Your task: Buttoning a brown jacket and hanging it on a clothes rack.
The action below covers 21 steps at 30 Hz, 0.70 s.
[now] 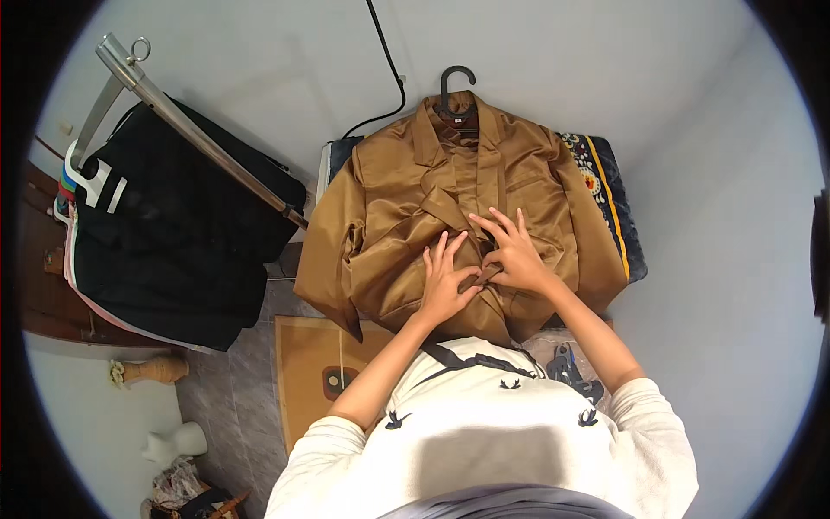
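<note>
A shiny brown jacket [393,212] lies spread out in front of me, collar at the far end and sleeves out to both sides. A black clothes hanger [456,80] sits inside its neck, the hook sticking out beyond the collar. At the lower front, my left hand [443,284] pinches the cloth between thumb and forefinger, other fingers stretched over the fabric. Close beside it on the right, my right hand [516,259] also pinches the front edge of the jacket, its remaining fingers spread. Whether a button is between the fingertips cannot be made out.
Under the jacket is a dark patterned cloth [634,246]. To the left, black garments [173,225] hang from a metal rack [203,143]. A brown mat [294,381] lies on the floor, near a vase [156,370] and a white bust form [177,443]. Walls stand behind and right.
</note>
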Motion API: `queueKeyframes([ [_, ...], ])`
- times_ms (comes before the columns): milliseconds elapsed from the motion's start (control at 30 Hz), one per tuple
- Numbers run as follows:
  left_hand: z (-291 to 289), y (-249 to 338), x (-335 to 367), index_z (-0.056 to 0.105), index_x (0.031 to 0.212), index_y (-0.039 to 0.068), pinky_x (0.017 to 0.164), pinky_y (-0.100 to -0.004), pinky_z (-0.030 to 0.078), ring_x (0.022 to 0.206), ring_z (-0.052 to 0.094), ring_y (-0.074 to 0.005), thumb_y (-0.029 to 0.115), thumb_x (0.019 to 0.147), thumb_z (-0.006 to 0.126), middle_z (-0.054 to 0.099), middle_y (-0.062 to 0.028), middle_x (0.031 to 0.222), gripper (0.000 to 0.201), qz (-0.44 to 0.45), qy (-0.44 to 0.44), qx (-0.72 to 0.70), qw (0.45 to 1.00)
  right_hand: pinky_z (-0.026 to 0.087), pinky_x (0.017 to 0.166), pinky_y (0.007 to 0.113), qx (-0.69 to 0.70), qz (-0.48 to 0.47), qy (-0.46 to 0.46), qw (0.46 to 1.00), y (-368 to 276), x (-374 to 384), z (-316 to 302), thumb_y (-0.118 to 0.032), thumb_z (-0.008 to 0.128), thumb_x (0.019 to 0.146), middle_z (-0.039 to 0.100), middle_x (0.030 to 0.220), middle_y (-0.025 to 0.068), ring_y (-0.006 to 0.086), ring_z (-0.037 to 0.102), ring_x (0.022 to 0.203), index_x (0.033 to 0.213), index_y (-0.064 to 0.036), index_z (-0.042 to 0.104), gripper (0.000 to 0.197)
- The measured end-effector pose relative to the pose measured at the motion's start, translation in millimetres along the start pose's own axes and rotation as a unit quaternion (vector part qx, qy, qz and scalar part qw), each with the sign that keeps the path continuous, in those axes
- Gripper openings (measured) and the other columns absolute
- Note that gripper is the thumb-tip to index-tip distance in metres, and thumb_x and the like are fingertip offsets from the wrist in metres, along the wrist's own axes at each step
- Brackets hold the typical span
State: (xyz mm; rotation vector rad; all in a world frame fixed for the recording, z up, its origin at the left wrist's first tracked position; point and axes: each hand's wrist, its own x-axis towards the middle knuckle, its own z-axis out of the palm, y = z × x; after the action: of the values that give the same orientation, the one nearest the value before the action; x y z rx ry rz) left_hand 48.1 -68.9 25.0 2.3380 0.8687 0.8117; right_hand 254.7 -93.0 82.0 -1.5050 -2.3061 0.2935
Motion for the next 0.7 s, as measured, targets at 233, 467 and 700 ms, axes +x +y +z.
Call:
queueKeyframes([
  [233,0.5,7.4,3.2,0.074,0.096,0.015,0.113,-0.0702,0.007,0.15,0.01,-0.04,0.015,0.069,0.08,0.027,-0.0076,0.159,0.027,-0.028,-0.025,-0.007,0.999,0.008,0.115,0.071,0.018,0.026,0.0,0.999,1.1,0.2,-1.1,-0.018,0.083,0.054,0.031,0.159,0.001,0.0344,0.018,0.149,0.07,-0.0198,0.078,0.017],
  [467,6.5,11.4,1.9,0.074,0.09,0.01,0.113,-0.0699,0.007,0.15,0.01,-0.0393,0.011,0.068,0.077,0.026,-0.0056,0.16,0.021,-0.037,-0.018,-0.003,0.999,0.009,0.116,0.069,0.021,0.03,0.019,0.999,2.6,0.0,-2.0,-0.016,0.083,0.054,0.03,0.16,-0.0001,0.0337,0.018,0.149,0.07,-0.0191,0.079,0.017],
  [700,-3.9,26.4,2.2,0.068,0.106,0.013,0.113,-0.0674,0.012,0.147,0.021,-0.0382,0.033,0.072,0.08,0.031,-0.0108,0.157,0.042,-0.058,0.056,0.022,0.997,0.009,0.112,0.074,-0.001,0.038,0.002,0.999,-7.5,-4.2,-10.6,-0.021,0.083,0.061,0.021,0.162,0.0053,0.0347,0.015,0.15,0.101,-0.0205,0.069,0.043],
])
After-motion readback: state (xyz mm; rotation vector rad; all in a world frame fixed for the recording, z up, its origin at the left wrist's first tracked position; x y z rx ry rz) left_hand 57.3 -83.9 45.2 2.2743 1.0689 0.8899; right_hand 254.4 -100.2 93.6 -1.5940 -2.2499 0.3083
